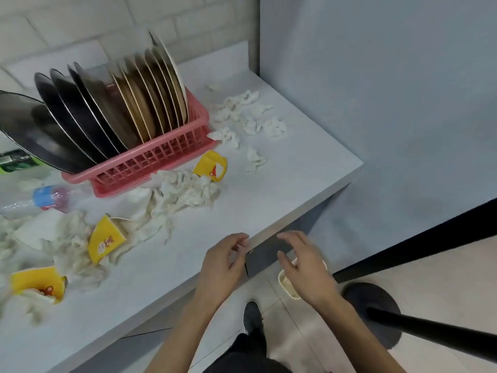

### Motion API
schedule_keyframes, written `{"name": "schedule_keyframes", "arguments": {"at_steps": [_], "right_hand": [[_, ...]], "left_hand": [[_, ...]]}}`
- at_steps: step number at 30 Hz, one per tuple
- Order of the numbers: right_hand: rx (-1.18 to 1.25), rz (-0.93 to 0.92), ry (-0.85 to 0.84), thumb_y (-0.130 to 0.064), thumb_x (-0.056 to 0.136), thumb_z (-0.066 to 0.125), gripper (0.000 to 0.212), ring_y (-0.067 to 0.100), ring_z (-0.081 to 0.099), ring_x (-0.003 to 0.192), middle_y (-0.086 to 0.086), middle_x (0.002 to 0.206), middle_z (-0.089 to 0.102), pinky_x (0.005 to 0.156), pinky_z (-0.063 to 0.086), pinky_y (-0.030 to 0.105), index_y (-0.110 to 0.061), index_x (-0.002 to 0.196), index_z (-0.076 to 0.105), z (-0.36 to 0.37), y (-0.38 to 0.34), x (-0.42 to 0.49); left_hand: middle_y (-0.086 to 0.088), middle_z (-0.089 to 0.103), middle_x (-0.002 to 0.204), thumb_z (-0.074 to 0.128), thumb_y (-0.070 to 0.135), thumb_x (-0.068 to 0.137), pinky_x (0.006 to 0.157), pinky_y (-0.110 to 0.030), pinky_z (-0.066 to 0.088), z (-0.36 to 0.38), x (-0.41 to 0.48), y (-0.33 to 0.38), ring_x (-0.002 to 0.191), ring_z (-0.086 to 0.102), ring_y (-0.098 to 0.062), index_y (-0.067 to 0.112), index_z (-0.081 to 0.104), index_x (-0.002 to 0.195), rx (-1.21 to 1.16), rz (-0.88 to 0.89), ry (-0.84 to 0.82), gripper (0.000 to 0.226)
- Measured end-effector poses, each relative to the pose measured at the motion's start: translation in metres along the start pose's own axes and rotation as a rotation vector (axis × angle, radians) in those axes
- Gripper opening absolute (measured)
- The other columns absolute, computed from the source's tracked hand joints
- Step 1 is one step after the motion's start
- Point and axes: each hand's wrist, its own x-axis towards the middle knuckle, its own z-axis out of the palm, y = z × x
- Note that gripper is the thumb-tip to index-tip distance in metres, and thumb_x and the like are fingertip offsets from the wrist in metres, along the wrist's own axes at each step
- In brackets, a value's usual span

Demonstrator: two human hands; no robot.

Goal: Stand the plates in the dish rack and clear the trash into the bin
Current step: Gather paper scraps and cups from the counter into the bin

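A pink dish rack (161,160) on the white counter holds several upright plates: dark ones (70,114) on the left, tan and cream ones (156,87) on the right. Crumpled white tissues (185,192) and yellow paper cups (106,242) lie scattered over the counter. My left hand (223,267) hovers at the counter's front edge, fingers apart and holding nothing. My right hand (306,267) is past the edge, open, above a small cream bin (286,286) on the floor, which it partly hides.
More tissues (250,114) lie right of the rack. A plastic bottle (40,200) and a green packet (13,160) are at the left. A black round stand base (371,305) with its pole sits on the floor at right. My dark shoe (251,316) is below the counter edge.
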Motion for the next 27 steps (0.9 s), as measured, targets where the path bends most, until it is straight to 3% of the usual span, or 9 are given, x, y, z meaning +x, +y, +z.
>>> {"name": "schedule_keyframes", "arguments": {"at_steps": [3,7,11,14,16,19,23,27], "right_hand": [[-0.009,-0.006,-0.012,-0.019,0.097,0.056,0.032,0.001,0.05,0.112,-0.012,0.127,0.049,0.098,0.041,0.016,-0.021,0.128,0.056,-0.003,-0.007,0.032],[-0.035,0.048,-0.023,-0.018,0.098,0.055,0.037,-0.002,0.054,0.099,-0.011,0.131,0.048,0.085,0.041,0.005,-0.022,0.135,0.052,-0.011,-0.009,0.066],[-0.043,0.117,-0.007,-0.017,0.099,0.053,0.041,0.012,0.051,0.12,-0.007,0.137,0.048,0.099,0.039,0.017,-0.02,0.139,0.049,-0.017,-0.004,0.09],[-0.057,0.156,0.016,-0.019,0.098,0.053,0.042,0.009,0.048,0.123,-0.009,0.138,0.048,0.098,0.035,0.014,-0.021,0.14,0.048,-0.023,0.002,0.1],[-0.064,0.171,0.036,-0.019,0.098,0.053,0.04,0.008,0.049,0.12,-0.009,0.136,0.05,0.096,0.036,0.011,-0.021,0.138,0.051,-0.025,0.007,0.104],[-0.059,0.188,0.063,-0.017,0.096,0.055,0.037,0.002,0.05,0.107,-0.009,0.129,0.053,0.081,0.033,-0.003,-0.021,0.133,0.055,-0.03,0.015,0.113],[0.0,0.183,0.068,-0.015,0.095,0.056,0.029,0.0,0.056,0.098,-0.007,0.122,0.059,0.076,0.038,0.002,-0.02,0.123,0.06,-0.039,0.017,0.134],[-0.008,0.082,0.057,-0.009,0.094,0.057,0.024,0.0,0.057,0.088,-0.001,0.115,0.062,0.075,0.041,0.003,-0.015,0.117,0.064,-0.057,-0.002,0.184]], "left_hand": [[0.021,0.068,0.103,0.05,0.025,0.094,0.078,-0.015,0.045,-0.013,0.033,0.001,0.095,0.062,-0.002,0.027,0.067,0.114,-0.007,0.02,0.011,0.026],[0.017,0.064,0.114,0.056,0.013,0.093,0.08,-0.024,0.05,-0.007,0.099,0.005,0.097,0.059,-0.002,0.025,0.065,0.117,0.062,0.12,-0.003,0.029],[0.002,0.055,0.136,0.059,0.015,0.084,0.096,-0.037,0.048,0.023,0.167,0.004,0.122,0.049,-0.019,0.019,0.061,0.126,0.18,0.254,0.047,0.043],[-0.001,0.033,0.157,0.063,0.022,0.087,0.109,-0.041,0.032,0.046,0.205,0.002,0.141,0.027,-0.022,0.021,0.047,0.143,0.334,0.228,0.008,0.058],[-0.001,0.026,0.16,0.061,0.027,0.092,0.115,-0.041,0.024,0.056,0.222,-0.003,0.146,0.022,-0.023,0.022,0.039,0.149,0.389,0.181,-0.039,0.061],[-0.001,0.048,0.144,0.059,0.028,0.095,0.109,-0.039,0.031,0.063,0.229,-0.01,0.132,0.042,-0.025,0.02,0.05,0.141,0.413,0.222,0.016,0.047],[0.001,0.061,0.11,0.052,0.021,0.098,0.087,-0.035,0.04,0.067,0.228,-0.017,0.101,0.052,-0.022,0.019,0.065,0.114,0.352,0.301,0.079,0.02],[0.0,0.06,0.087,0.034,0.034,0.101,0.077,-0.036,0.043,0.062,0.224,-0.01,0.083,0.053,-0.02,0.012,0.06,0.089,0.041,0.171,0.143,0.036]]}}
